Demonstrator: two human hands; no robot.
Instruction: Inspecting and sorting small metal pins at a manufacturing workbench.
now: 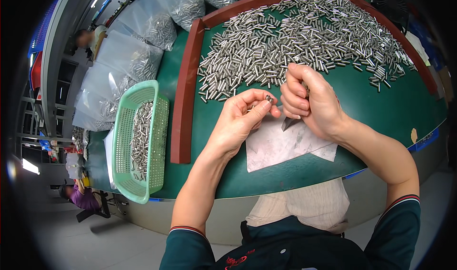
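Observation:
My left hand [243,115] pinches a small metal pin [269,99] between thumb and fingertips, its end face turned up. Right beside it, my right hand [312,98] is closed in a fist around a flat metal blade [287,123] whose slanted grey end sticks out below the fingers. The fist hides the rest of that tool. Beneath both hands, a smudged white sheet of paper [271,148] lies on the green tabletop [228,179]. A broad heap of short shiny metal pins [285,41] spreads over the table beyond my hands.
Dark red wooden rails [183,103] border the heap. To the left stands a light green plastic basket [159,141] with more pins inside. Clear plastic bags [138,56] filled with pins line the table's far left. A seated person [84,197] in purple is in the left background.

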